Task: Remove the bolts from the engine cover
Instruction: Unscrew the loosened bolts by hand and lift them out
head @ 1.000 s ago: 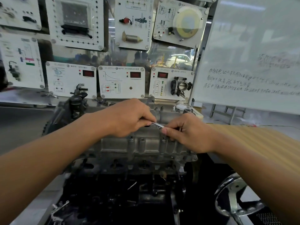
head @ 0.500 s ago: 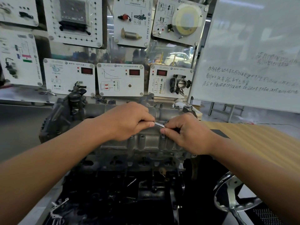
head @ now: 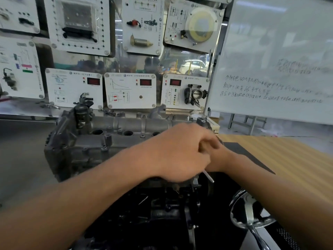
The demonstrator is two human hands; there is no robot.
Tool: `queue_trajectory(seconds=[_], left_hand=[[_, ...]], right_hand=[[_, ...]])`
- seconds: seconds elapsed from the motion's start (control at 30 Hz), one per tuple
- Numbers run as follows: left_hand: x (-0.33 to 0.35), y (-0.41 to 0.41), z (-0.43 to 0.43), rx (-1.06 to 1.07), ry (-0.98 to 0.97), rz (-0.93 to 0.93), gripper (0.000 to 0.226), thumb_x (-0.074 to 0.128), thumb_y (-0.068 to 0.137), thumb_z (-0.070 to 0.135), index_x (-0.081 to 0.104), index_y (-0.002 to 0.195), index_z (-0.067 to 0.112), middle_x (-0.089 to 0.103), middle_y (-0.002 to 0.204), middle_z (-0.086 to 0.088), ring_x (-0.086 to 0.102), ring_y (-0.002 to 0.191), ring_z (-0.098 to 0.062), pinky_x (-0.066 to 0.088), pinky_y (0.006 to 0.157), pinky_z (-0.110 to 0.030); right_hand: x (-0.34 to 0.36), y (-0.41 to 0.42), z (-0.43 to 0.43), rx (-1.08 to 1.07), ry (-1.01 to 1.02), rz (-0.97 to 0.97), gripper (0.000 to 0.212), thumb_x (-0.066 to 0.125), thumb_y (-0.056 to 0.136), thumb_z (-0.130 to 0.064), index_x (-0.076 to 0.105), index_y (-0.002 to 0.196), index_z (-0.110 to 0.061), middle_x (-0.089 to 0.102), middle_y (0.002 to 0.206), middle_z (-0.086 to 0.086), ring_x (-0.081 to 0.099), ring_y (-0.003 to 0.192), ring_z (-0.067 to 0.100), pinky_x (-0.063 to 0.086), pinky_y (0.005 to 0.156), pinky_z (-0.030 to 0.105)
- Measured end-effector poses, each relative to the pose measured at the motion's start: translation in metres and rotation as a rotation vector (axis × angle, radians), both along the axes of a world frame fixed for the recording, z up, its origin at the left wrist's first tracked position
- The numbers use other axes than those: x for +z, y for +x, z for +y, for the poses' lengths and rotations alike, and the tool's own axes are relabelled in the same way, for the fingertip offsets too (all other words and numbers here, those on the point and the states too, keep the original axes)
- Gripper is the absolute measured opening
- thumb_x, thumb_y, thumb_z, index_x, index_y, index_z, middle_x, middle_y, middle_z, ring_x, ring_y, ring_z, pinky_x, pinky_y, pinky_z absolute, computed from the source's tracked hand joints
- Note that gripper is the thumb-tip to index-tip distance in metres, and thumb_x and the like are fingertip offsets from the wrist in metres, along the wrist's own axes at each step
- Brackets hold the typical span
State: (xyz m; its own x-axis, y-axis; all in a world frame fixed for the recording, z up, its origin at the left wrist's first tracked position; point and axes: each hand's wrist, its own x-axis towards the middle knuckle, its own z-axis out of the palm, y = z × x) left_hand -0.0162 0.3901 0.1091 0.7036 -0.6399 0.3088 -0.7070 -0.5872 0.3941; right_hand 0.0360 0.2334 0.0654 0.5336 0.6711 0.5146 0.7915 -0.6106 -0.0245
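Note:
The grey engine cover sits on top of the engine block in the middle of the view, with small bolts along its edges. My left hand reaches across the cover's right end with curled fingers. It grips a thin metal tool whose free end sticks out below the hand, pointing down and right. My right hand lies just behind the left one. Its fingers are hidden, so I cannot tell what they hold. The bolt under the hands is covered.
White training panels and a throttle body hang on the wall behind the engine. A whiteboard stands at the right. A wooden table with a black mat is to the right, a chrome handwheel below it.
My left hand has swung right across the cover and now hides most of my right hand. The tool, level between the hands before, now points down and right.

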Motion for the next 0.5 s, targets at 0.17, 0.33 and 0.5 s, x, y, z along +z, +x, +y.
queue_trajectory(seconds=[0.17, 0.33, 0.5], left_hand=[[0.006, 0.035, 0.014, -0.077, 0.194, -0.235, 0.028, 0.066, 0.085, 0.011, 0.067, 0.106, 0.029, 0.054, 0.108, 0.012, 0.047, 0.101, -0.001, 0.038, 0.091, -0.019], [-0.012, 0.072, 0.037, -0.044, 0.152, -0.132, 0.021, 0.073, 0.088, 0.032, 0.073, 0.109, 0.034, 0.059, 0.092, 0.028, 0.056, 0.091, 0.011, 0.040, 0.077, -0.008], [-0.013, 0.086, 0.024, -0.049, 0.125, -0.157, 0.014, 0.069, 0.091, 0.032, 0.078, 0.099, 0.025, 0.072, 0.076, 0.015, 0.064, 0.067, -0.003, 0.048, 0.064, -0.014]], right_hand=[[-0.010, 0.021, -0.006, 0.014, 0.119, -0.106, 0.017, 0.049, 0.090, -0.017, 0.066, 0.092, -0.022, 0.066, 0.101, 0.002, 0.064, 0.099, 0.027, 0.054, 0.088, 0.050], [-0.002, 0.015, -0.020, -0.087, 0.045, 0.042, 0.011, 0.066, 0.094, -0.025, 0.076, 0.093, -0.019, 0.063, 0.087, -0.007, 0.053, 0.085, 0.013, 0.043, 0.083, 0.033], [0.023, -0.014, -0.042, -0.185, 0.458, 0.471, 0.043, 0.059, 0.088, -0.059, 0.076, 0.086, -0.020, 0.066, 0.066, -0.001, 0.056, 0.058, 0.006, 0.045, 0.055, 0.032]])
